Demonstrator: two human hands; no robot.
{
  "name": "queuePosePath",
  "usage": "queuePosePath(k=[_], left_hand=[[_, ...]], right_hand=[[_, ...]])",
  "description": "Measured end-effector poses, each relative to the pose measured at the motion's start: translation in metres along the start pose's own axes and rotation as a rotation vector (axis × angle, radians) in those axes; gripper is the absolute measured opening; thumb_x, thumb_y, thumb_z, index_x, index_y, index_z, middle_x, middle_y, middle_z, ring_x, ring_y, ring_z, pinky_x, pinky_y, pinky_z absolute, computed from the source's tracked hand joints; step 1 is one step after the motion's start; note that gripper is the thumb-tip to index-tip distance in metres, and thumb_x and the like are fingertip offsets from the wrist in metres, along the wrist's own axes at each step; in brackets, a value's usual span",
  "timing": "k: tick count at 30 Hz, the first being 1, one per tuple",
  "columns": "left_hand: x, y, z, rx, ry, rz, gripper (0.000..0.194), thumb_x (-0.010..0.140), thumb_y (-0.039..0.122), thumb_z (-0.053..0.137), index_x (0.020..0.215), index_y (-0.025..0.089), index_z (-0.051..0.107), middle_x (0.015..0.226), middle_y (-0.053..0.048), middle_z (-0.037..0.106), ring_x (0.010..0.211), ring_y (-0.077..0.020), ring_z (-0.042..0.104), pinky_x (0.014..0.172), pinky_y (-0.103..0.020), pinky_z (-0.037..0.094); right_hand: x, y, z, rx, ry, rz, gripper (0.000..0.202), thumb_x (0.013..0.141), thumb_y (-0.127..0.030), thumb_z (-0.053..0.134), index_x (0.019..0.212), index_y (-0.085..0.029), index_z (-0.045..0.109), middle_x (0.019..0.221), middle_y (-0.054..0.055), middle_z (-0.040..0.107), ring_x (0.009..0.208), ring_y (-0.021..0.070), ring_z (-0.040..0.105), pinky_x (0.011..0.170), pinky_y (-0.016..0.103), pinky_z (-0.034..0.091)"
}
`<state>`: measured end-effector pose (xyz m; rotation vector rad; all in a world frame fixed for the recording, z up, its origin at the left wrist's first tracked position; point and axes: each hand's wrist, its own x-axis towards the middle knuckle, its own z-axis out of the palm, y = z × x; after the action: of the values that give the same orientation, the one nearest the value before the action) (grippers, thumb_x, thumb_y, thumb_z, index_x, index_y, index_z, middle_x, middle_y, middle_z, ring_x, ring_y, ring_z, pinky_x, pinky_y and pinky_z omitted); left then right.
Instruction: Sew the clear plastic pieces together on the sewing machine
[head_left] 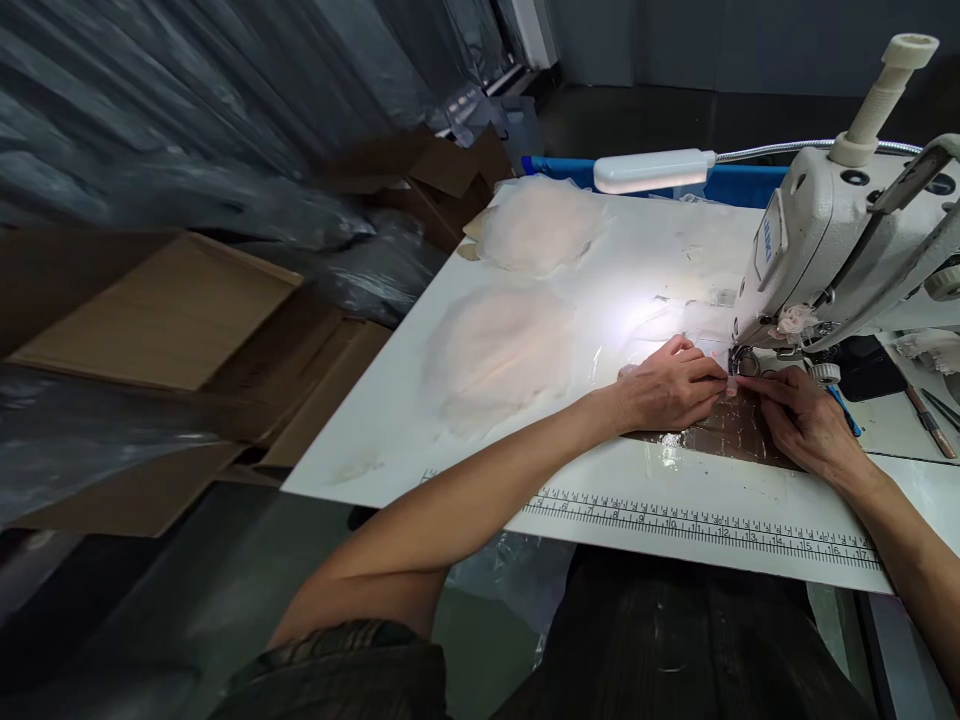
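2 bare hands meet at the needle of a white industrial sewing machine [840,250]; left hand [664,385] and right hand [806,420] pinch a small pale fabric piece [729,384] over a dark brown panel [731,430], on the white table [375,430], far right

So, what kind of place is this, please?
Probably a sewing workshop. An industrial sewing machine with a lamp stands on a white table with a printed ruler; both hands hold a small piece at the needle.
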<state>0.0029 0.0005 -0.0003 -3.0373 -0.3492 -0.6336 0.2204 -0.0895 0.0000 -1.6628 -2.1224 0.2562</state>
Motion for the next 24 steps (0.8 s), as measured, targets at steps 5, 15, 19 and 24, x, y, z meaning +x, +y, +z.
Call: queuePosePath(k=[5,15,19,24], left_hand=[[-0.0005,-0.0009,0.0019,0.006,0.004,0.017,0.031,0.100,0.020,0.039,0.101,0.016,0.069,0.106,-0.008,0.071,0.087,-0.0161,0.061,0.080,-0.033,0.042],[-0.0014,-0.0018,0.0045,0.008,0.019,0.029,0.029,0.099,0.018,0.039,0.100,0.016,0.068,0.107,-0.008,0.072,0.084,-0.0158,0.063,0.077,-0.033,0.044],[-0.0006,-0.0021,0.0030,-0.025,-0.022,0.029,0.030,0.099,0.019,0.038,0.102,0.016,0.068,0.109,-0.009,0.071,0.086,-0.0164,0.063,0.078,-0.034,0.044],[0.0009,-0.0006,-0.0016,-0.008,-0.073,0.014,0.033,0.098,0.023,0.038,0.102,0.017,0.070,0.111,-0.009,0.070,0.084,-0.0178,0.062,0.079,-0.037,0.044]], right_hand=[[0.0001,-0.0002,0.0011,-0.120,-0.019,-0.018,0.041,0.093,-0.028,0.041,0.121,-0.031,0.071,0.095,0.009,0.063,0.075,0.0190,0.061,0.065,0.031,0.051],[-0.0011,-0.0006,0.0014,-0.209,-0.017,-0.065,0.041,0.096,-0.030,0.039,0.121,-0.033,0.071,0.098,0.010,0.061,0.072,0.0177,0.059,0.060,0.030,0.050],[-0.0014,-0.0014,-0.0002,-0.209,-0.021,-0.079,0.041,0.095,-0.030,0.039,0.122,-0.031,0.071,0.099,0.010,0.060,0.073,0.0181,0.059,0.061,0.031,0.051],[-0.0023,-0.0013,-0.0015,-0.199,-0.029,-0.125,0.041,0.095,-0.029,0.039,0.122,-0.031,0.071,0.099,0.010,0.060,0.076,0.0188,0.060,0.060,0.031,0.050]])
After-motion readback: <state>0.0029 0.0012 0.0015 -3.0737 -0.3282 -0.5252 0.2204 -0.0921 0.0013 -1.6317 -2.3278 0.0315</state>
